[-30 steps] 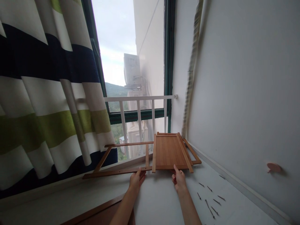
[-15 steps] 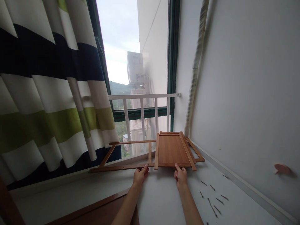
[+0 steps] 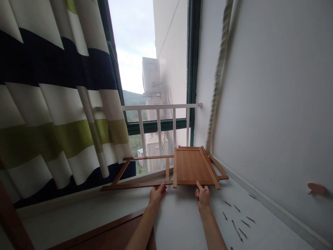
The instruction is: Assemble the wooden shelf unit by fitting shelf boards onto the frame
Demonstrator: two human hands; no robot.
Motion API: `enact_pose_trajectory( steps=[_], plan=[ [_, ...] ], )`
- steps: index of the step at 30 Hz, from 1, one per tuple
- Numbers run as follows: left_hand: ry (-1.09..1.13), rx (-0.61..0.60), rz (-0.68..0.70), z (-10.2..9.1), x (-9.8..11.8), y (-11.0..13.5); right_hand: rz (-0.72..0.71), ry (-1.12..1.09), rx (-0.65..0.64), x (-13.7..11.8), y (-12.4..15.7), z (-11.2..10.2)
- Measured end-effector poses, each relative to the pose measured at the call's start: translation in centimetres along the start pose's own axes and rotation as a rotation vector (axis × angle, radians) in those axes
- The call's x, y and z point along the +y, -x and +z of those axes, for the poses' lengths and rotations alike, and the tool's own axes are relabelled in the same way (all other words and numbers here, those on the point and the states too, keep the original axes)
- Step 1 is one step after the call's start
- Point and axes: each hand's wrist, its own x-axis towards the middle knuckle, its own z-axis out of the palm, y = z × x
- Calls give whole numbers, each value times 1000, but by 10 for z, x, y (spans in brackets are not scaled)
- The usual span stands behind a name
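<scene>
- The left hand (image 3: 156, 194) pinches the near rail of the wooden frame (image 3: 137, 185).
- The right hand (image 3: 203, 197) grips the wooden panel (image 3: 191, 166) by its near edge.
- Both pieces lie on the white sill (image 3: 179, 222) against the window railing (image 3: 158, 107); screws (image 3: 238, 222) lie scattered nearby.

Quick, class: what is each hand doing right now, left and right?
Left hand: fingers closed on the near rail of the wooden frame.
Right hand: gripping the near edge of the wooden panel.
</scene>
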Motion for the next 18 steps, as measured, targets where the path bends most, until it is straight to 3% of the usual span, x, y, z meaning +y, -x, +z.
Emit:
enact_pose_trajectory(
  steps=[10, 18],
  plan=[
    [22, 22, 18, 1, -4, 0, -106, -122, -149, -25, 19, 12],
    [59, 109, -7, 5, -12, 1, -152, -209, -284, -65, 48, 28]
  ],
)
